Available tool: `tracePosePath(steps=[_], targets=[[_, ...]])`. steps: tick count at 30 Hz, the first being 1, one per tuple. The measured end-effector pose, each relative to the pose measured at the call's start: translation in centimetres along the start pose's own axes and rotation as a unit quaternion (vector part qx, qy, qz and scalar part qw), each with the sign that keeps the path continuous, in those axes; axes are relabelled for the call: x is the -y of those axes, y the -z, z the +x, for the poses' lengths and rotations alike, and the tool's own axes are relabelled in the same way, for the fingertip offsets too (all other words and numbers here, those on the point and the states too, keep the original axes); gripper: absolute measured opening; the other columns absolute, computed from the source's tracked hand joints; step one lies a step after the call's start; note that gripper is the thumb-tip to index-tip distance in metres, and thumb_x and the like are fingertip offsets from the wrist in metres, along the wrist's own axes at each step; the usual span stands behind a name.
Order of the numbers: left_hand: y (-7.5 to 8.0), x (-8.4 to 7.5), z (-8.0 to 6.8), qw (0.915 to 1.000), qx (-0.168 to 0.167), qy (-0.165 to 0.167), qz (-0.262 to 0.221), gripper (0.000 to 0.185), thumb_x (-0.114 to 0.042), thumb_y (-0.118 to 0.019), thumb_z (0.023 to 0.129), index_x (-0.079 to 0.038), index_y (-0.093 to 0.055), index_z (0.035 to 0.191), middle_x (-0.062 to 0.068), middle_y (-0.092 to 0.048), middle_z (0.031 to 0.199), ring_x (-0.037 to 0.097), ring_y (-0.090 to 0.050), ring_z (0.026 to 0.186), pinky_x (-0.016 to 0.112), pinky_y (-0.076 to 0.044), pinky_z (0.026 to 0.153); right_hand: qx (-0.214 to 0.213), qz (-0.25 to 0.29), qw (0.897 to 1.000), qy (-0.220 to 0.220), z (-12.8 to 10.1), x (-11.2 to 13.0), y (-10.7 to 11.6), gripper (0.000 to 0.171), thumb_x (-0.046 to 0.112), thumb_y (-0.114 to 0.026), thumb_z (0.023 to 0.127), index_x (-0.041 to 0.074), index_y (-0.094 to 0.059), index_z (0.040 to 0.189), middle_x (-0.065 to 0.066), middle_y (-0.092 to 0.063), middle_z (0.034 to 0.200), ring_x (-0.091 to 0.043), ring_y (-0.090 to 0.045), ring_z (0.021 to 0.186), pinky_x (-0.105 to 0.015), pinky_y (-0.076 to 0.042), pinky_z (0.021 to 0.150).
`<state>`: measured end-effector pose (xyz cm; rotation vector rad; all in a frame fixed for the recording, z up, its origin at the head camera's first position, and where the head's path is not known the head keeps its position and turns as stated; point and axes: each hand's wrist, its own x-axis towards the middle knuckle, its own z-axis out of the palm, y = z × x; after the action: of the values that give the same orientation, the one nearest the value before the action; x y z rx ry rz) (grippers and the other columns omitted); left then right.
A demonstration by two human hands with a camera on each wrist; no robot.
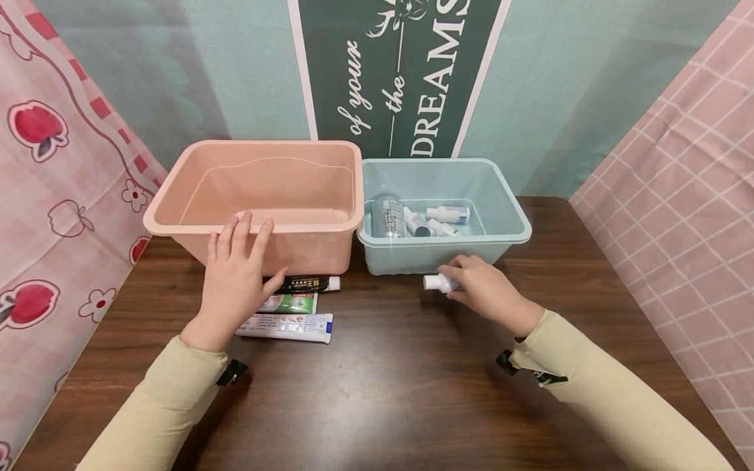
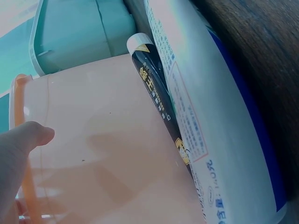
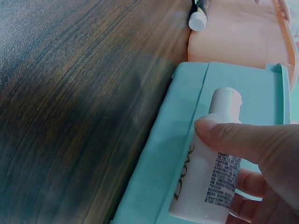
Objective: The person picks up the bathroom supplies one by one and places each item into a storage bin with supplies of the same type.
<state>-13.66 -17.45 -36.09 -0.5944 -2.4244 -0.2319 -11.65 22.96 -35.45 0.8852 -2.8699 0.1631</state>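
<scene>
Table: dark brown wooden table (image 1: 389, 379) bears both bins.
Pink bin: the large salmon-pink plastic bin (image 1: 194, 163) shows nothing inside in the head view.
Blue bin: the pale blue plastic bin (image 1: 501, 196) holds several small bottles (image 1: 448, 214).
Tubes: three toothpaste tubes (image 1: 288, 325) lie on the table before the pink bin, unsorted.
Left hand: your left hand (image 1: 235, 275) rests flat against the pink bin's front, fingers straight, grasping nothing.
Right hand: your right hand (image 1: 485, 291) pinches a small white plastic bottle (image 3: 205, 182) just outside the blue bin.
Progress: bottles mostly binned, I judge; tubes remain.
Views: only the right wrist view shows the bottle's label.
</scene>
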Motion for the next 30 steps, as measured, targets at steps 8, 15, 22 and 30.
tracePosePath(steps=[8, 15, 22, 30], targets=[[0.0, 0.0, -0.1, 1.0, 0.001, 0.001, 0.002, 0.084, -0.036, -0.074, 0.071, -0.005, -0.037, 0.14, 0.027, -0.03, 0.14, 0.044, -0.025, 0.13, 0.062, -0.015, 0.103, 0.001, -0.007, 1.0, 0.0, 0.0, -0.2, 0.2, 0.041, 0.012, -0.08, 0.071, 0.003, -0.066, 0.109, -0.012, -0.061, 0.097, -0.027, -0.055, 0.086, -0.039, -0.047, 0.072], [0.0, 0.0, 0.0, 1.0, -0.003, 0.001, 0.001, 0.083, -0.036, -0.073, 0.071, -0.005, -0.037, 0.139, 0.026, -0.029, 0.141, 0.043, -0.025, 0.13, 0.062, -0.016, 0.103, 0.0, -0.015, 1.0, 0.004, -0.1, -0.3, 0.3, 0.041, 0.012, -0.081, 0.07, 0.003, -0.066, 0.108, -0.012, -0.061, 0.096, -0.027, -0.055, 0.085, -0.039, -0.047, 0.072], [0.0, 0.0, 0.0, 1.0, -0.004, 0.001, 0.0, 0.083, -0.036, -0.073, 0.071, -0.005, -0.037, 0.139, 0.026, -0.029, 0.141, 0.044, -0.025, 0.13, 0.062, -0.016, 0.103, 0.001, -0.018, 1.0, 0.001, -0.3, -0.4, 0.7, 0.042, 0.011, -0.081, 0.07, 0.003, -0.067, 0.108, -0.012, -0.061, 0.096, -0.027, -0.055, 0.085, -0.039, -0.047, 0.072], [-0.1, 0.0, 0.1, 1.0, -0.004, 0.002, 0.0, 0.084, -0.035, -0.075, 0.07, -0.005, -0.037, 0.139, 0.027, -0.03, 0.14, 0.043, -0.025, 0.13, 0.062, -0.015, 0.103, 0.005, -0.022, 1.0, 0.003, -0.6, -0.3, 1.6, 0.042, 0.011, -0.081, 0.069, 0.003, -0.067, 0.107, -0.012, -0.061, 0.096, -0.027, -0.055, 0.084, -0.039, -0.047, 0.072]])
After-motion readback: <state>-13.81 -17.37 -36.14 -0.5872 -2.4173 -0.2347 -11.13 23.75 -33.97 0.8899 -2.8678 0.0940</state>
